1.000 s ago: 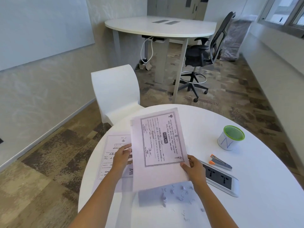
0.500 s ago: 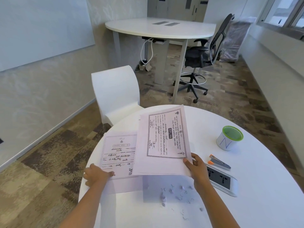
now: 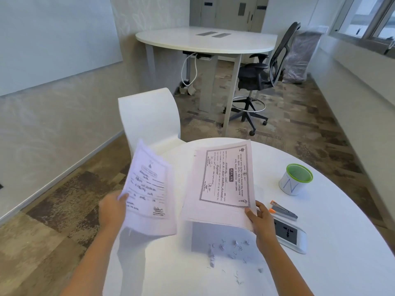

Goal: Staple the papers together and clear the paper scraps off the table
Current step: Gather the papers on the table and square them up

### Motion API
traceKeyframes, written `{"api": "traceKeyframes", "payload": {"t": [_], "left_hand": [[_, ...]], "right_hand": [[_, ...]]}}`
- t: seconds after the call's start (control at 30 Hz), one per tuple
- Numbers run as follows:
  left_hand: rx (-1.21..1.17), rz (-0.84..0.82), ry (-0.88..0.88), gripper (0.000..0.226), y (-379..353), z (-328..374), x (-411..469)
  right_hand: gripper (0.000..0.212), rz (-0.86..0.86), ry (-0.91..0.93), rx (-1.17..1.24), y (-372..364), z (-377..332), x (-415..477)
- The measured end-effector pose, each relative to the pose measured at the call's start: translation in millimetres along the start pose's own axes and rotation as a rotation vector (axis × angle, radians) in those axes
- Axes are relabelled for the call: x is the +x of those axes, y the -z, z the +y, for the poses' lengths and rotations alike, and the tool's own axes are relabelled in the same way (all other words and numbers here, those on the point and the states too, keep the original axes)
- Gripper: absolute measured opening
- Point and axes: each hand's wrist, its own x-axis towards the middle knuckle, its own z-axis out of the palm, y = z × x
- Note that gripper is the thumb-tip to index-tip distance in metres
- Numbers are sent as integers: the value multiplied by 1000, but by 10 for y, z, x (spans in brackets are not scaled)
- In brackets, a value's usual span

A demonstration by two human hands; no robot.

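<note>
The left hand (image 3: 111,210) has lifted the second sheet (image 3: 149,189) off the tabletop (image 3: 331,270) — a moment ago it lay flat. Its fingers pinch that sheet's edge, and the right hand (image 3: 259,221) grips the bordered sheet (image 3: 222,182) by a lower corner. Both papers hang apart in the air, likely ready to be squared up for the stapler (image 3: 283,211), which is untouched nearby. The scraps (image 3: 226,248) remain on the tabletop. The second sheet is blurred — fingers behind both papers are hidden.

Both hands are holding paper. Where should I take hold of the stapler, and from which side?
Take the stapler across its grey middle, from above, pinching its two long sides. It lies flat and slanted, orange end toward the right hand, which holds a sheet; the socket panel sits close on its near side, so a low approach looks cramped.
</note>
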Motion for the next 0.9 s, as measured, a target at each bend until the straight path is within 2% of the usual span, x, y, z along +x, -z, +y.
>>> {"api": "traceKeyframes", "payload": {"t": [0.1, 0.17, 0.23, 0.3, 0.37, 0.5, 0.67, 0.7, 0.77, 0.83, 0.87, 0.9], "left_hand": [[-108, 154, -140, 33, 394, 395, -33], [-208, 191, -174, 34, 583, 566, -3], [-399, 132, -154, 29, 680, 680, 16], [-616, -3, -93, 18, 658, 777, -33], [-714, -144, -7, 15, 532, 852, -113], [-642, -372, 138, 17, 165, 759, -271], [-384, -382, 63, 11, -42, 493, -459], [-333, -382, 47, 15, -41, 479, -479], [-283, -391, 41, 39, -33, 473, -510], [-327, -423, 132, 64, -28, 464, -530], [-378, -464, 206, 66, -20, 454, -541], [-446, -530, 264, 58, -20, 443, -550]], "right_hand": [[25, 11, -3, -9, 21, 8, -38], [25, -1, -3, -5, -8, 12, -83], [25, -29, -8, -1, -69, 6, -144], [25, -76, -26, 25, -161, -24, -224], [25, -124, -49, 51, -254, -69, -306], [25, -224, -101, 115, -367, -172, -446], [33, -265, -116, 116, -390, -250, -543], [34, -269, -123, 122, -387, -267, -562], [33, -268, -124, 123, -365, -282, -604], [31, -278, -121, 139, -351, -277, -636], [30, -294, -125, 142, -353, -271, -651], [27, -313, -136, 135, -361, -277, -671]]}}
